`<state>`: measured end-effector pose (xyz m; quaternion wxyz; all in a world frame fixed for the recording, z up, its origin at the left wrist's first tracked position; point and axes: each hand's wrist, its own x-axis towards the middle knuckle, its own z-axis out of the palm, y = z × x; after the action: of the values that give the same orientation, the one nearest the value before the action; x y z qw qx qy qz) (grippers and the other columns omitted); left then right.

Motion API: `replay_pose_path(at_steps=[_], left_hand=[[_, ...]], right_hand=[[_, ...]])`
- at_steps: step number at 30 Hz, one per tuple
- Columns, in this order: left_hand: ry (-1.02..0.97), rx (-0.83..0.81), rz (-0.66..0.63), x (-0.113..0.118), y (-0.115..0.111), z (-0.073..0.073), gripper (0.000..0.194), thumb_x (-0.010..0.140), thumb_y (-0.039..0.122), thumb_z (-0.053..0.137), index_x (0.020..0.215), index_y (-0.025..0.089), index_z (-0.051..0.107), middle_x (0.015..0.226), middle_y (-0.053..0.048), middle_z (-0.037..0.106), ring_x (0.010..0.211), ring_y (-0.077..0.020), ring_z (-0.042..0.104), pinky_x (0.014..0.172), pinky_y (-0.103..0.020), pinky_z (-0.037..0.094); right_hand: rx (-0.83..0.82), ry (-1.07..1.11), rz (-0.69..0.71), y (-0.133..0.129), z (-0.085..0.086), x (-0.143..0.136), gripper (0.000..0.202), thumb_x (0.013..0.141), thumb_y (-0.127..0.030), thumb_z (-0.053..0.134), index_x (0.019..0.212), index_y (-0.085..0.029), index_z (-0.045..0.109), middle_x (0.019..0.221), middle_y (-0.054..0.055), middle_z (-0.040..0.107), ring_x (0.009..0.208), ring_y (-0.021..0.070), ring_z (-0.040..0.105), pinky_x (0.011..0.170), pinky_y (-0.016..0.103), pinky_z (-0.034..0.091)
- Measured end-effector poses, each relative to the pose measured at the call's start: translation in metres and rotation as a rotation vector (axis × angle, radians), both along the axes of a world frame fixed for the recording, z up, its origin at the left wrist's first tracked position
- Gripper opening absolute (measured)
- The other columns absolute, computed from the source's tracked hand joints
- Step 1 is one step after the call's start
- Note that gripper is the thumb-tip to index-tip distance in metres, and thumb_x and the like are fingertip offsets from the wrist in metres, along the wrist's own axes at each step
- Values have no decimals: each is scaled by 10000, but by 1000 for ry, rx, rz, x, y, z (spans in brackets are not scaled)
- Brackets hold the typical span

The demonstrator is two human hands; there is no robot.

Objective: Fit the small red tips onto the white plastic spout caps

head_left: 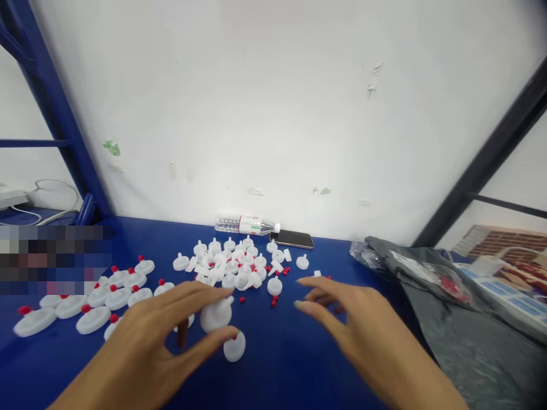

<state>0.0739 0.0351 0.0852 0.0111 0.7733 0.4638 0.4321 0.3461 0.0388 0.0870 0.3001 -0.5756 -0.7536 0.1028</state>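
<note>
My left hand [166, 336] is at the lower left of the head view, its thumb and fingers curved around a white round piece with a short spout [216, 314]. Just below its thumb tip, another white disc [235, 347] with a red bit lies on the blue table [273, 376]. To the right, my right hand [354, 330] hovers over the table with thumb and fingers apart and nothing between them. Beyond both hands lies a pile of white spouted pieces [241, 279], with small red caps [274, 300] scattered at its right and front.
Several white discs with red caps [93, 319] stand at the left. A clear bottle [248, 225] and a dark phone [293, 239] lie by the wall. Grey plastic bags [453, 319] cover the right side. Blue metal posts [64, 102] rise at the left.
</note>
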Motion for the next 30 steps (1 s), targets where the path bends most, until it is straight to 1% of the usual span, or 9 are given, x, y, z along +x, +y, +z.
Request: replay_pose_path(at_steps=[2,5,7,10,17,22,25,28,30], left_hand=[[9,4,29,-6,4,2,285,781,505,781,1027,362,791,842,41,792,446,-103,566,473,-219,500],[63,-33,38,-13,7,1,331,807,540,752,1076,349,777,919,30,794,479,-109,559,522,-237,510],[94,-44,36,-15,7,-1,341,819,567,731,1074,345,779,947,23,795,470,-109,549,518,-245,503],[123,-62,24,-14,7,-4,356,828,601,707,1064,347,790,992,7,801,592,-158,664,568,-255,526],[253,-260,-31,-16,3,-2,367,916,546,642,1188,322,746,1158,-24,770,965,-242,729,823,-320,554],[296,-295,-10,-15,2,0,358,936,516,631,1213,310,727,1215,-37,746,1047,-258,708,854,-343,536],[282,-317,-15,-13,3,2,335,929,498,648,1184,301,738,1195,-35,749,1042,-254,704,864,-343,525],[240,-367,-40,-10,2,3,360,913,474,677,1229,307,722,1110,-18,770,1003,-244,708,880,-342,510],[209,-411,-54,-9,0,2,426,906,468,690,1309,332,678,1041,0,781,932,-228,713,863,-336,505]], right_hand=[[-75,-118,-146,7,-11,30,270,877,-301,676,1131,-276,765,940,40,800,833,270,754,770,365,568],[-290,-158,-229,17,-21,59,194,796,-314,719,968,-254,787,865,41,791,755,245,746,660,315,546],[-409,-139,-237,23,-22,62,155,762,-307,730,891,-239,783,841,41,788,738,230,745,628,292,526],[-489,-120,-181,30,-22,52,81,750,-228,681,769,-222,759,750,35,773,686,209,732,603,273,496],[-455,-95,-54,33,-37,46,204,723,-133,569,780,-232,739,752,24,774,714,210,737,618,273,504],[-364,-178,9,40,-50,41,298,722,-86,517,859,-262,714,707,-11,746,649,197,713,552,255,461],[-253,-160,109,36,-36,19,260,814,-151,517,930,-270,717,761,-1,746,692,215,713,596,285,498],[-81,57,165,24,-10,-9,249,968,-282,489,1059,-279,720,1016,31,760,921,220,726,825,342,556],[-41,198,228,14,4,-27,225,992,-334,523,1094,-286,719,1075,29,751,965,203,721,864,317,569]])
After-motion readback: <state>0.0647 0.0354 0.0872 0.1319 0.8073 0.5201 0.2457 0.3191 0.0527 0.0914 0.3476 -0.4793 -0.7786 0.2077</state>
